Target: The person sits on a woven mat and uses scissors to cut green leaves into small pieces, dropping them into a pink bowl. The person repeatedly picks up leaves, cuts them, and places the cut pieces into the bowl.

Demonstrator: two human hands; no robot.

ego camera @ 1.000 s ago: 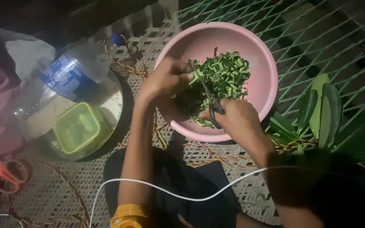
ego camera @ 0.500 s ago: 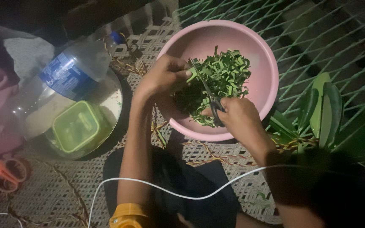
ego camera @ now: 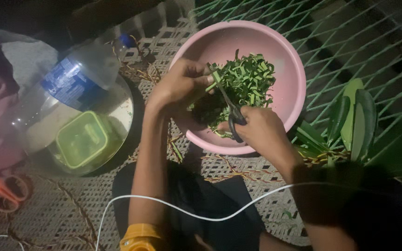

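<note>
Round pink plastic bowl (ego camera: 290,88): smooth, faintly glossy. Large clear plastic bottle (ego camera: 66,97): shiny, with glossy blue label. Square green plastic container (ego camera: 81,139): smooth, translucent. Long green leaves (ego camera: 357,118): waxy. Woven mat (ego camera: 70,204): rough, matt.

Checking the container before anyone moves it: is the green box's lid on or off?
On. The green box lies in the round tray beside the plastic bottle, its lid flat across the top. Whether it is latched cannot be told.

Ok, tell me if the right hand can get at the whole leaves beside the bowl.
Probably yes: the whole leaves lie uncovered just beside the right hand, but its grip is full with the scissors.
</note>
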